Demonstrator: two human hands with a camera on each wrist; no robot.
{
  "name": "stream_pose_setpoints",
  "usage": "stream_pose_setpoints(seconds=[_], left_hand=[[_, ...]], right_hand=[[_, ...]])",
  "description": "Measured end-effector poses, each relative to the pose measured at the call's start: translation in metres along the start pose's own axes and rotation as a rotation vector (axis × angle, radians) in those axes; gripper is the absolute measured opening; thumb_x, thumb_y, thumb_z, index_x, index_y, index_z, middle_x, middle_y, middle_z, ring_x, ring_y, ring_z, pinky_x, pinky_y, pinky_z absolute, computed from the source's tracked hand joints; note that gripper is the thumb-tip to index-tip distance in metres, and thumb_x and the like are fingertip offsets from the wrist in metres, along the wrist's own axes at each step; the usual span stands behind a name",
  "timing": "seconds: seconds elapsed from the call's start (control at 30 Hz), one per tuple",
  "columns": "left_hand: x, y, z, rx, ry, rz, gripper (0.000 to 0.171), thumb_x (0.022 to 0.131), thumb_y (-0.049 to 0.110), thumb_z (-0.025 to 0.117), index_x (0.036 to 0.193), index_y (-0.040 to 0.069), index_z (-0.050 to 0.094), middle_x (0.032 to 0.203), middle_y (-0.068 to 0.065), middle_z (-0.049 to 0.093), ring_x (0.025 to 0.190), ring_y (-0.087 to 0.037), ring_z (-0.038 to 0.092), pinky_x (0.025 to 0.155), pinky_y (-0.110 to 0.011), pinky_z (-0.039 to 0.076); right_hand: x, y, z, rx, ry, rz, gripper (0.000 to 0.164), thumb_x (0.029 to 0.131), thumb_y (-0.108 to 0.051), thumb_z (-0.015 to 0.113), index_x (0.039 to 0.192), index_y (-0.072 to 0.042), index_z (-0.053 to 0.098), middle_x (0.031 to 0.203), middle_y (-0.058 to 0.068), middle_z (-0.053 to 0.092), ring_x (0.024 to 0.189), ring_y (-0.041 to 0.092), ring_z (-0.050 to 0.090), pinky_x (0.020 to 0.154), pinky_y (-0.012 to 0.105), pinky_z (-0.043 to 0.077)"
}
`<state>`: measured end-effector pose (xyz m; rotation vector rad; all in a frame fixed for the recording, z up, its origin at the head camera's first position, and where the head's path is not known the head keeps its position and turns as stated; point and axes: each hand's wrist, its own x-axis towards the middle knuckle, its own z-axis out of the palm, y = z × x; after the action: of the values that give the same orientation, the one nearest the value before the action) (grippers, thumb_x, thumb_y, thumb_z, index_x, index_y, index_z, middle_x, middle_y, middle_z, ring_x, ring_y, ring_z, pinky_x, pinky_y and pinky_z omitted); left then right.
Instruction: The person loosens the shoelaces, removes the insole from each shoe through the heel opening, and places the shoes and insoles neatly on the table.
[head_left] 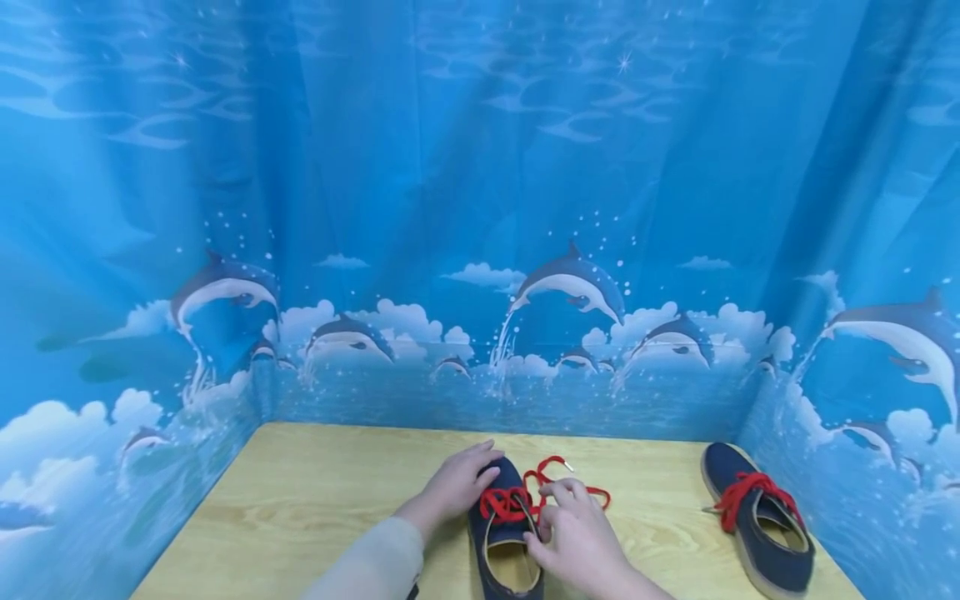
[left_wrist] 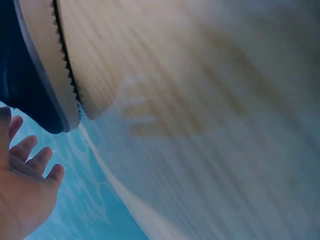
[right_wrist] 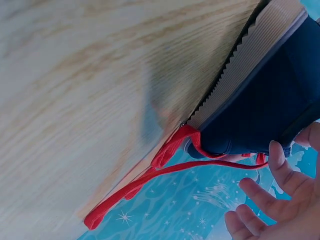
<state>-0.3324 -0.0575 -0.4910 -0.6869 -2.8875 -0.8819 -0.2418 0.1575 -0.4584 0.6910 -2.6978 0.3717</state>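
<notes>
A navy shoe stands at the bottom centre of the head view, toe pointing up the frame, its lower end running past the edge. A red lace is threaded across its front, and a loose length loops onto the tabletop to the right, one end with a pale tip. The left hand rests against the upper left side of the shoe near the toe, its fingers extended and relaxed; a pale sleeve covers that forearm. The right hand is at the shoe's right side, over part of the lace, fingers bent and thumb by the opening; whether it pinches the rim or the lace cannot be made out.

In the left wrist view, the shoe's pale sole shows a serrated edge at upper left, above the hand. In the right wrist view the shoe fills the upper right, and the lace trails toward the lower left.

A second shoe, also navy with a red lace, lies at the lower right of the head view. Behind hangs a blue curtain printed with dolphins.
</notes>
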Motion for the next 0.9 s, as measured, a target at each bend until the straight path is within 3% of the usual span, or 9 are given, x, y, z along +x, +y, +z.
stream_pose_setpoints(seconds=[0.23, 0.47, 0.67, 0.9], left_hand=[[0.008, -0.002, 0.007, 0.064, -0.095, -0.014, 0.045, 0.107, 0.033, 0.048, 0.149, 0.019, 0.051, 0.157, -0.007, 0.041, 0.141, -0.031, 0.042, 0.113, -0.052, 0.036], [0.009, -0.001, 0.007, 0.119, -0.127, -0.039, 0.043, 0.107, 0.026, 0.049, 0.149, 0.021, 0.051, 0.157, -0.006, 0.041, 0.139, -0.03, 0.045, 0.112, -0.049, 0.039], [0.0, 0.002, 0.005, 0.213, -0.079, -0.016, 0.043, 0.106, 0.025, 0.051, 0.148, 0.016, 0.052, 0.154, -0.012, 0.044, 0.136, -0.031, 0.048, 0.111, -0.048, 0.041], [-0.015, 0.007, 0.005, 0.304, 0.015, -0.047, 0.043, 0.104, 0.028, 0.054, 0.145, 0.014, 0.056, 0.148, -0.016, 0.05, 0.132, -0.033, 0.052, 0.107, -0.048, 0.044]], right_hand=[[0.0, 0.0, 0.002, -0.025, 0.003, -0.01, 0.044, 0.078, -0.036, 0.08, 0.053, -0.028, 0.044, 0.115, 0.004, 0.066, 0.111, 0.029, 0.053, 0.088, 0.053, 0.049], [0.0, 0.001, 0.001, -0.023, 0.002, -0.023, 0.043, 0.08, -0.031, 0.079, 0.054, -0.027, 0.045, 0.116, 0.006, 0.067, 0.112, 0.029, 0.054, 0.088, 0.053, 0.048], [0.002, 0.004, 0.0, -0.026, 0.029, -0.029, 0.039, 0.08, -0.028, 0.081, 0.056, -0.027, 0.049, 0.115, 0.005, 0.067, 0.111, 0.029, 0.054, 0.088, 0.054, 0.049], [0.003, 0.007, 0.002, -0.06, 0.093, -0.058, 0.038, 0.075, -0.024, 0.084, 0.057, -0.025, 0.051, 0.114, 0.002, 0.067, 0.109, 0.027, 0.054, 0.084, 0.052, 0.05]])
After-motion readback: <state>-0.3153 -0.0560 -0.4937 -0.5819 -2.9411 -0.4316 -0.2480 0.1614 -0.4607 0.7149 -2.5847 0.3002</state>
